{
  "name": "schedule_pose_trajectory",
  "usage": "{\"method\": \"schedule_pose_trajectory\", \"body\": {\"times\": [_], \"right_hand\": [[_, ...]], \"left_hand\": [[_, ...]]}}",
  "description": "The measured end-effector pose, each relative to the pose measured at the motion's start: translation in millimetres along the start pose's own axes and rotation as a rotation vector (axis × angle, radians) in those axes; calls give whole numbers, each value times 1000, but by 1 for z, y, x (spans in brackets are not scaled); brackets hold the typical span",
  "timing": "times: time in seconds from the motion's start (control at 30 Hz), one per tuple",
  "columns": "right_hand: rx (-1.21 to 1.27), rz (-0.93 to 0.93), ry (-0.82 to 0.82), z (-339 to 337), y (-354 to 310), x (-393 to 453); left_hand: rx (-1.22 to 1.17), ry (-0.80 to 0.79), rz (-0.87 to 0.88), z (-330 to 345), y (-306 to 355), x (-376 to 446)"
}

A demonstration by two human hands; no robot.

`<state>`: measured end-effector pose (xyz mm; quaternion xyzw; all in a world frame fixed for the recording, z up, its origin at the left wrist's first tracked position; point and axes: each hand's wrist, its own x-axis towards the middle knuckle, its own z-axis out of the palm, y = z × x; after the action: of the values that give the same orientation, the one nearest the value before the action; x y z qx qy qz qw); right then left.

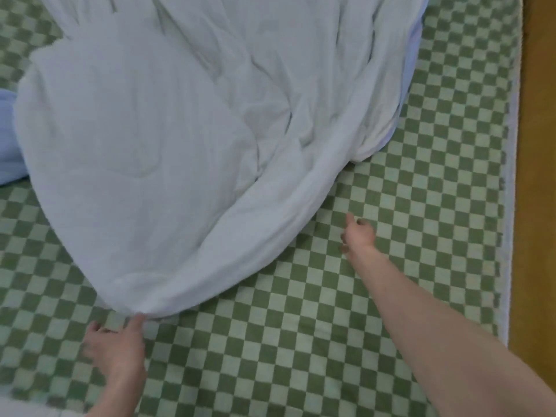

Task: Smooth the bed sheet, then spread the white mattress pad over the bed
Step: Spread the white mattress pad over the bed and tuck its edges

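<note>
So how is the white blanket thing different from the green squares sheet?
The white mattress pad is plain, while the bed sheet has green checks. The pad is bunched and wrinkled; the sheet lies flat. The pad sits on top, and the sheet is underneath. The left hand touches the pad's edge; the right hand reaches out over the sheet. Both are soft cloth on the bed.

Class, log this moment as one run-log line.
left hand: at white mattress pad near edge | right hand: free above checked sheet | pad: bunched, unspread
</note>
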<state>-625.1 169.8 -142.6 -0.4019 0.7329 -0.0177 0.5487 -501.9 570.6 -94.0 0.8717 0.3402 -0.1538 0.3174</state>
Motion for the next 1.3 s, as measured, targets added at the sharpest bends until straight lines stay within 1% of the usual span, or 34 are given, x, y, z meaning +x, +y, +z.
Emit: {"method": "schedule_pose_trajectory", "body": {"times": [0.03,0.07,0.17,0.2,0.23,0.27,0.3,0.33,0.37,0.43,0.5,0.53,0.57,0.6,0.63,0.7,0.73,0.83,0.87,0.93,0.97,1.0,1.03,1.07,1.1,1.13,1.2,1.23,1.3], "right_hand": [[59,36,-26,2,12,4],[113,46,-52,5,20,6],[235,44,-119,19,24,5],[267,43,-149,25,21,3],[304,44,-188,30,16,0],[328,48,-229,36,11,-4],[331,47,-262,41,6,-7],[311,38,-282,45,3,-9],[284,23,-290,48,1,-9],[234,-4,-265,51,-4,-5],[203,-15,-229,50,-11,2],[195,-17,-212,50,-16,5],[190,-13,-190,52,-22,7],[187,-5,-164,54,-29,10],[192,8,-146,57,-36,12],[253,49,-146,65,-51,15],[292,66,-155,71,-57,17],[346,72,-209,91,-68,19],[355,73,-246,100,-71,19],[357,75,-324,120,-76,19],[352,88,-358,130,-78,17],[333,112,-384,138,-80,14],[298,137,-406,145,-81,12],[255,159,-438,150,-81,11],[234,180,-487,154,-80,10],[256,199,-546,155,-79,8],[332,214,-624,153,-77,7],[353,212,-636,150,-75,5],[399,180,-589,140,-70,-3]], "left_hand": [[190,18,192,10,-6,2],[317,-24,424,21,-12,0],[706,-279,1080,71,-16,-25],[864,-354,1262,89,-12,-33],[1019,-399,1366,107,-5,-39],[1142,-429,1388,122,2,-40],[1202,-433,1345,135,11,-37],[1170,-410,1261,143,22,-32],[1017,-393,1128,147,37,-28],[484,-315,785,144,70,-17],[98,-220,462,132,105,10],[-28,-194,339,122,118,29],[-63,-184,266,110,126,47],[-16,-180,248,99,131,61],[92,-153,295,92,133,73],[350,-50,509,88,132,84],[429,-9,633,90,134,85],[566,118,1028,98,132,78],[595,115,1158,102,127,71],[675,17,1403,113,108,50],[741,-33,1492,119,97,43],[837,-76,1518,125,87,42],[949,-103,1459,128,81,44],[1047,-123,1358,129,76,49],[1098,-132,1272,129,73,53],[1107,-145,1219,129,72,56],[1072,-200,1173,126,71,58],[1044,-224,1180,124,73,57],[983,-249,1196,117,79,53]]}}
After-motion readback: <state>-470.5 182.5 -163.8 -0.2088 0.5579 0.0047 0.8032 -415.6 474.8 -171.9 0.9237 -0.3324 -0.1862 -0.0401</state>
